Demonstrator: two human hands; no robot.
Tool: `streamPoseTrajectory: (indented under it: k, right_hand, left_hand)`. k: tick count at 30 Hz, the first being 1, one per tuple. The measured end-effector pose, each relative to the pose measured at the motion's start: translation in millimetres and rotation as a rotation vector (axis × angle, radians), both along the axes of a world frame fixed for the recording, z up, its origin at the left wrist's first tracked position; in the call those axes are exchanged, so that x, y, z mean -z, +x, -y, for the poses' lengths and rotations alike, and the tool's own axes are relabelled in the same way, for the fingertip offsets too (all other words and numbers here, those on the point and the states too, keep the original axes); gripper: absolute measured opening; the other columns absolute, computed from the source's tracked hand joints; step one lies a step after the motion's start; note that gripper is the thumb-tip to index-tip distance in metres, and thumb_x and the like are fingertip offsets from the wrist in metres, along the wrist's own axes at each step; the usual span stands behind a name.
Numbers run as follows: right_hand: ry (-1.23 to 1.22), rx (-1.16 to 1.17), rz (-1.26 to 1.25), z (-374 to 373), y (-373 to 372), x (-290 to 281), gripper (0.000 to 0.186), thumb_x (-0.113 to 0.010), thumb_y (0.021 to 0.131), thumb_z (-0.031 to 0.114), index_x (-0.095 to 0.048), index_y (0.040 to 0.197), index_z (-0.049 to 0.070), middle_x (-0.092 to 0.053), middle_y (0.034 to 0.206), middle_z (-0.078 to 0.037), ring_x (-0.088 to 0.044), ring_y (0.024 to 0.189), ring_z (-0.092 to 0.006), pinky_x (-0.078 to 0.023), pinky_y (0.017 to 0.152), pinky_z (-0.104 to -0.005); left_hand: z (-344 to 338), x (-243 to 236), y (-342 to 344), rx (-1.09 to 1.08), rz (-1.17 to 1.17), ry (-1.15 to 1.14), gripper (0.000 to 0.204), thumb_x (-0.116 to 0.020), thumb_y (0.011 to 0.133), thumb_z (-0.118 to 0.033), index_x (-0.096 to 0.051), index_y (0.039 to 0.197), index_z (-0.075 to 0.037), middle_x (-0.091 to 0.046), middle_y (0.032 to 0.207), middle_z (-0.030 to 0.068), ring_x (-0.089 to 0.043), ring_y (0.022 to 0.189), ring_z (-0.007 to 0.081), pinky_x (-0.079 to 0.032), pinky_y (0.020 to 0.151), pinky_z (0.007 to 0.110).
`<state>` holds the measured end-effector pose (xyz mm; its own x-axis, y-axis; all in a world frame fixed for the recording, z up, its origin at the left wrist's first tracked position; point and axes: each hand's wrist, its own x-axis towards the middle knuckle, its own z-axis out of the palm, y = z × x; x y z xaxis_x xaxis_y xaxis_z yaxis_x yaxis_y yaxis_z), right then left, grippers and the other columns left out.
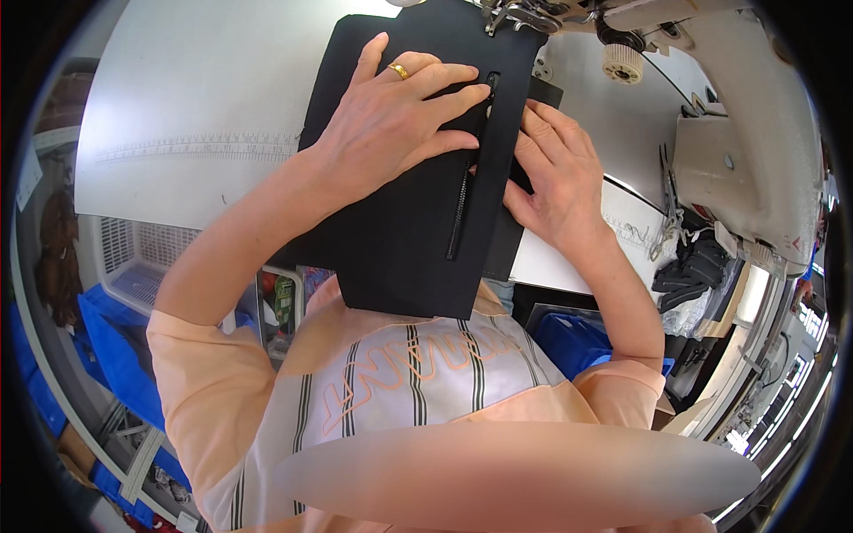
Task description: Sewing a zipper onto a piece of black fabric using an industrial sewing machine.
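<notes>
A large black fabric panel [382, 240] lies over the sewing table and hangs past its front edge toward me. A long, narrow zipper [459, 213] runs along the panel's right part, set in a slot. My left hand [391, 120], with a gold ring, rests flat on the panel with fingers spread. Its fingertips touch the fabric beside the zipper's upper end. At the panel's right edge, my right hand [562, 173] has its fingers bent round the fabric, the thumb partly under it. A small bit of fingertip shows at the slot; which hand it belongs to I cannot tell.
The sewing machine's presser foot [498, 18] is just beyond the panel's far edge. Its pale body [751, 115] stands at the right. Printed rulers [204, 147] mark the white tabletop [178, 80]. Scissors [668, 182] hang at right; a white basket [147, 258] sits lower left.
</notes>
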<state>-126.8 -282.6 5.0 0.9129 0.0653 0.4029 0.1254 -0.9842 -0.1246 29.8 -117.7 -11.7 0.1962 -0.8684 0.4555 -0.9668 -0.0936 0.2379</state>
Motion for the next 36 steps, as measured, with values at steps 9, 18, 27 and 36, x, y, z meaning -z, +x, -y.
streamPoseTrajectory:
  k: [9,18,27,36]
  right_hand:
    - [0.01,0.001,-0.051,-4.9,-4.7,-2.5,0.053,-0.077,0.066,0.022,-0.064,0.112,0.0,-0.06,0.121,-0.013,-0.054,0.116,-0.0317,-0.047,0.093,-0.0435]
    - [-0.03,0.016,-0.031,9.8,19.2,0.1,0.055,-0.078,0.075,0.036,-0.063,0.116,0.002,-0.061,0.123,-0.015,-0.053,0.12,-0.0327,-0.046,0.097,-0.0418]
    - [0.25,0.105,0.014,26.7,4.0,-24.3,0.039,-0.076,0.077,0.017,-0.067,0.113,0.004,-0.068,0.113,-0.01,-0.062,0.108,-0.0306,-0.046,0.097,-0.0413]
    - [0.177,1.128,0.71,362.4,-266.1,-194.5,0.038,-0.065,0.088,0.022,-0.063,0.12,0.002,-0.067,0.113,-0.012,-0.064,0.104,-0.0249,-0.049,0.091,-0.038]
  left_hand:
    - [1.5,-5.5,3.6,0.001,0.024,0.056,0.044,-0.069,0.083,-0.039,-0.066,0.122,-0.02,-0.057,0.129,-0.002,-0.052,0.115,0.0203,-0.027,0.108,0.052]
    - [19.3,-6.5,29.2,-0.015,0.094,0.059,0.044,-0.068,0.084,-0.04,-0.066,0.123,-0.02,-0.059,0.129,-0.0002,-0.055,0.115,0.0232,-0.039,0.095,0.048]
    - [27.0,-2.6,36.5,-0.016,0.04,0.066,0.045,-0.071,0.082,-0.039,-0.068,0.121,-0.018,-0.06,0.128,0.0005,-0.056,0.112,0.0231,-0.045,0.09,0.046]
    - [24.7,-4.0,33.3,-0.014,0.06,0.064,0.045,-0.071,0.081,-0.042,-0.069,0.12,-0.019,-0.059,0.134,-0.0051,-0.055,0.111,0.0204,-0.037,0.102,0.057]
